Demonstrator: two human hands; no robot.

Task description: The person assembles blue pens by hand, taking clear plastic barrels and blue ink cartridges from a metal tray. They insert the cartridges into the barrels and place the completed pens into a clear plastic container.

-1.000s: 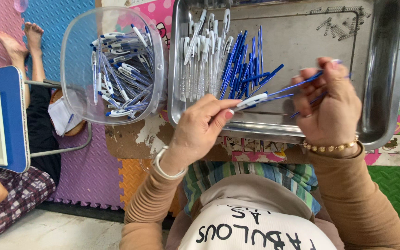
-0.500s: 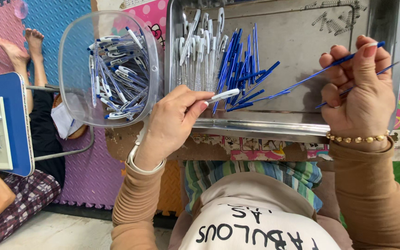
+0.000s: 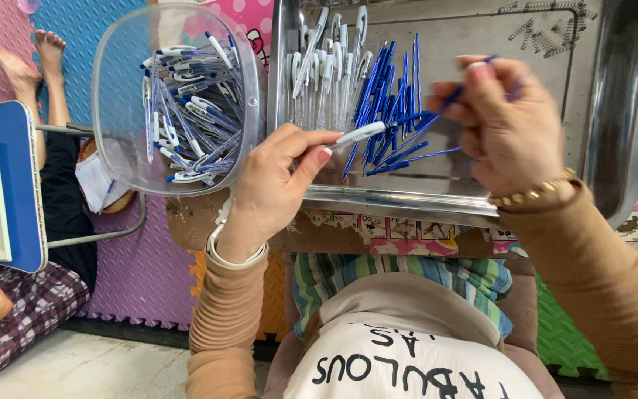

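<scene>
— While the left hand [image 3: 278, 185] hovers at the near rim of the metal tray [image 3: 407, 201], what does it grasp?

— A white pen barrel [image 3: 359, 134], pinched between thumb and fingertips; its long axis runs sideways across the tray, free end aimed at the right hand [image 3: 511, 125].

— And that right hand?

— Clenched around thin blue refills [image 3: 415, 154] — they fan out from its fingers back toward the barrel, over the tray's middle.

— So which hand is nearer the loose parts?

— The left one. The row of white barrels [image 3: 319, 74] and the blue refill pile [image 3: 385, 89] lie just beyond it on the tray floor, their lengths running from near rim to far rim.

— Anything left of the tray?

— A clear plastic tub [image 3: 112, 96] of finished blue-and-white pens [image 3: 186, 111], just beside the tray's left wall. Small springs [image 3: 548, 29] sit in the tray's far right corner.
</scene>
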